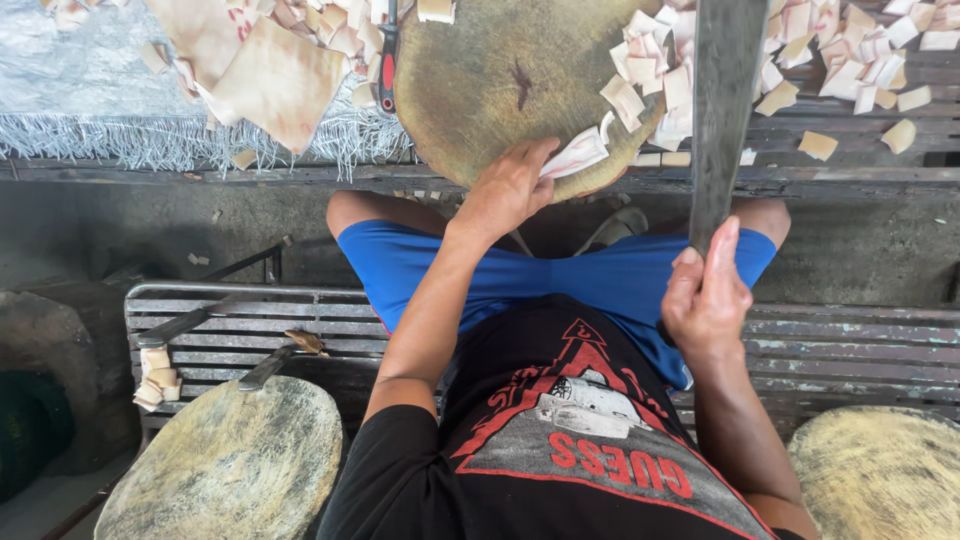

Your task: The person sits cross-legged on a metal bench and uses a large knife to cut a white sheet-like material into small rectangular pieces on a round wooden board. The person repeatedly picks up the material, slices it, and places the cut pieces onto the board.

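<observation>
Left hand (510,190) pins a pale strip (578,155) on the round block (500,80); right hand (705,295) grips the cleaver (722,100); keep fingertips curled back.

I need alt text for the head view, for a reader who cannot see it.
The right hand raises a long cleaver above a round wooden chopping block, while the left hand holds a pale strip at its edge.

Round worn wooden chopping block (500,80) bare beyond left fingers (535,160); pale cut squares (650,80) crowd between them and long dark cleaver blade (722,110)
</observation>
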